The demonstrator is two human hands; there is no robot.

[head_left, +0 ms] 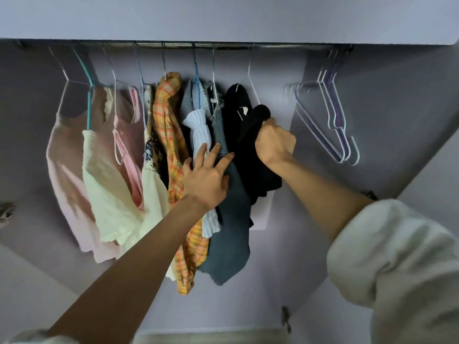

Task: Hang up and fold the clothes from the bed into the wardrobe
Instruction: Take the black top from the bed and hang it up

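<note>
**Black garment gripped at the rail, denim piece pressed aside**

Wardrobe interior, lilac walls (372,108). Rail (173,44) runs across the top under a shelf edge.

Right hand (274,142): fingers curled tight round a bunched fold of the black garment (238,130). The fold bulges out above the fist; the rest of the cloth hangs below and to the left of it, down past the wrist. The garment's top sits on a white hanger (250,78) hooked on the rail, above and left of the grip.

Left hand (206,180): fingers spread and fairly straight, laid flat against the hanging clothes. Fingertips lie on the denim piece (231,234) and the pale ribbed top (198,127); the thumb tucks against the denim's edge. Not closed round anything.

The denim hangs just left of the black garment, touching it.

Further left along the rail, in order: orange plaid shirt (171,135), a cream top with dark print (151,155), pink strappy top (129,135), cream textured top (109,189), pale pink top (62,157). All crowd together.

Right of the black garment, well apart: a cluster of bare hangers (332,115), white and purple, hanging against the side wall.

Both forearms bare; a cream sleeve (397,269) is pushed up on the right arm.
</note>
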